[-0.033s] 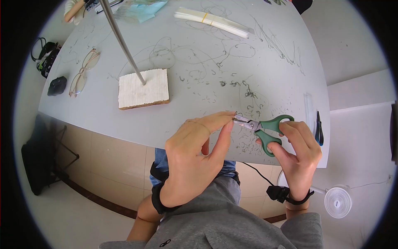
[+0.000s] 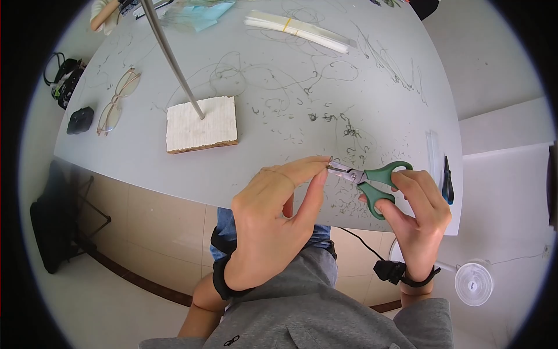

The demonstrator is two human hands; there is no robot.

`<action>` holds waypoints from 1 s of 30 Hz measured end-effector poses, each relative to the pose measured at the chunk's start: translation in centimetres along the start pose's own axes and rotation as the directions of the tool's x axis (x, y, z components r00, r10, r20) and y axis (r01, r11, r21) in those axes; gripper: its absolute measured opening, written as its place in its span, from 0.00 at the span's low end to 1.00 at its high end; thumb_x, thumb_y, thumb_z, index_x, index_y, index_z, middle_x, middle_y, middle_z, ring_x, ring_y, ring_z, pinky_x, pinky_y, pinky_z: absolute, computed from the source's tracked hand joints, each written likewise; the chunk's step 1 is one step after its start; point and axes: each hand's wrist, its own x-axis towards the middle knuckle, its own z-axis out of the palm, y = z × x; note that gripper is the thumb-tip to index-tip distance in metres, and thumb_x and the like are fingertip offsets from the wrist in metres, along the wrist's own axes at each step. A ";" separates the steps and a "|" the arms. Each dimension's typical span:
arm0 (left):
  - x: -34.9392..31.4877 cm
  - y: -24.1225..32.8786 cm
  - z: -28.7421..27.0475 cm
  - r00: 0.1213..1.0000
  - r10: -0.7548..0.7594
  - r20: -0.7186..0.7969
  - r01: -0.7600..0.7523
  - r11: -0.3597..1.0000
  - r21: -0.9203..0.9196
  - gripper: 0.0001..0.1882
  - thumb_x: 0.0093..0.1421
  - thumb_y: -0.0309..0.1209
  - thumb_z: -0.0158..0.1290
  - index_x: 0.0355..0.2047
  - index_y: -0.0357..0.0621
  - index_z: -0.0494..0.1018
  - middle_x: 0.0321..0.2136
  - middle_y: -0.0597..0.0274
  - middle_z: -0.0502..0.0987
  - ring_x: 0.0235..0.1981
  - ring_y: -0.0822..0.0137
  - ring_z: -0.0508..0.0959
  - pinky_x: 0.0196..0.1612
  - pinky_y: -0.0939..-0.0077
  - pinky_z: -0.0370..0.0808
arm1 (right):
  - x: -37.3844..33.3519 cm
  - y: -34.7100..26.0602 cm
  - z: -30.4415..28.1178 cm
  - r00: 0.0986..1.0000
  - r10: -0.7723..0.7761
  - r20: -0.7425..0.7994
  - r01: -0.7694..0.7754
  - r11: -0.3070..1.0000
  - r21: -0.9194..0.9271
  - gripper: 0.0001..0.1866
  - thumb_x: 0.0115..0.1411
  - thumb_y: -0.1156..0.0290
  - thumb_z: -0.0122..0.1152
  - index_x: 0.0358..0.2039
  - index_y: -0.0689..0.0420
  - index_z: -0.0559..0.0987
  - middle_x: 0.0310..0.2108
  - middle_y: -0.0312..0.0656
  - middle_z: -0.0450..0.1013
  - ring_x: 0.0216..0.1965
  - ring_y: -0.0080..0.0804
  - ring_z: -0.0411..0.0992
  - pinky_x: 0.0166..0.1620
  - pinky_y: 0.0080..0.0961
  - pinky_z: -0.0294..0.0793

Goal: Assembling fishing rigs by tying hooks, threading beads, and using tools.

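Note:
Near the table's front edge, my left hand (image 2: 270,203) has thumb and forefinger pinched on a small dark fish hook (image 2: 331,159), mostly hidden by the fingertips. My right hand (image 2: 419,206) is closed round the green handles of a pair of scissors (image 2: 379,174), with fingers through the loops. The blades point left and their tips meet the fingertips of my left hand, close to the hook. Loose fish hooks (image 2: 349,129) lie in a dark cluster just beyond the scissors. Many short line clippings (image 2: 349,205) are strewn below the blades.
A metal rod rises from a white-topped block (image 2: 200,131) on the left. Eyeglasses (image 2: 116,102) and a black case (image 2: 80,120) lie farther left. Banded plastic strips (image 2: 296,30) and tangled fishing line (image 2: 229,72) are at the back. A dark pen-like tool (image 2: 447,180) rests by the right edge.

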 end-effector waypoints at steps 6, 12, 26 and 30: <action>0.1 0.1 -0.1 1.000 0.010 0.005 -0.010 1.000 0.012 0.05 0.51 0.20 0.60 0.28 0.41 0.77 0.35 0.65 0.82 0.13 0.73 0.61 0.17 0.82 0.62 | 0.0 0.0 0.0 1.000 0.003 0.010 -0.003 1.000 -0.009 0.19 0.39 0.76 0.71 0.33 0.65 0.75 0.30 0.45 0.73 0.28 0.39 0.70 0.30 0.30 0.70; 0.1 0.2 -0.2 1.000 -0.007 0.008 0.007 1.000 0.021 0.05 0.50 0.20 0.60 0.28 0.41 0.77 0.34 0.66 0.82 0.13 0.74 0.60 0.17 0.82 0.61 | -0.1 0.0 0.0 1.000 0.010 0.014 -0.010 1.000 -0.001 0.19 0.39 0.76 0.71 0.33 0.65 0.75 0.30 0.45 0.73 0.28 0.39 0.70 0.30 0.30 0.70; 0.1 -0.2 -0.1 1.000 -0.015 -0.015 0.015 0.999 0.029 0.07 0.49 0.20 0.60 0.29 0.42 0.78 0.33 0.66 0.82 0.13 0.75 0.60 0.15 0.82 0.59 | 0.0 0.1 0.6 1.000 -0.001 0.007 0.001 1.000 0.020 0.17 0.40 0.75 0.71 0.31 0.65 0.75 0.28 0.46 0.73 0.27 0.41 0.71 0.29 0.30 0.71; 0.3 -0.4 -0.1 0.999 -0.037 -0.010 0.037 0.998 0.041 0.06 0.51 0.21 0.60 0.30 0.42 0.79 0.33 0.67 0.82 0.13 0.77 0.60 0.15 0.83 0.58 | 0.4 0.8 0.3 0.995 0.015 -0.100 -0.014 1.000 0.003 0.15 0.41 0.78 0.71 0.31 0.65 0.76 0.26 0.45 0.72 0.24 0.40 0.69 0.28 0.30 0.69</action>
